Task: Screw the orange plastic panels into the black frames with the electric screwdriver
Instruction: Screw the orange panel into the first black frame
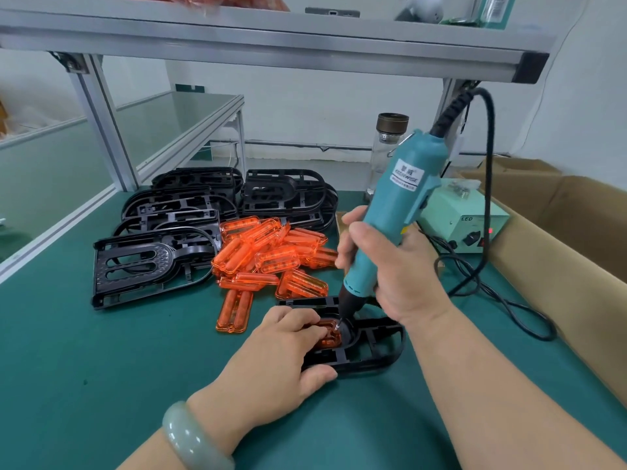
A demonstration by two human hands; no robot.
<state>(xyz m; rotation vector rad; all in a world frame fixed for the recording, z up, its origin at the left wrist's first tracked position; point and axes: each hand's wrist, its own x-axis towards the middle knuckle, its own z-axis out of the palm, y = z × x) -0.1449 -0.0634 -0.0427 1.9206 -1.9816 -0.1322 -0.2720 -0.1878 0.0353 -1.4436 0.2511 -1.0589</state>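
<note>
A black frame point(376, 347) lies on the green mat in front of me with an orange panel point(327, 335) seated in it. My left hand point(281, 354) lies over the frame's left part, fingers curled onto the panel and thumb hooked on the frame's near edge. My right hand point(393, 269) grips the teal electric screwdriver point(390, 212), held nearly upright; its bit tip touches the right end of the panel. The left half of the frame is hidden under my hand.
Loose orange panels point(271, 256) are heaped behind the work. Black frames point(152, 262) are stacked to the left and rear. A glass bottle point(385, 154) and the pale green power box point(468, 218) stand at right, beside a cardboard box point(559, 239). The black cable point(509, 307) loops on the mat.
</note>
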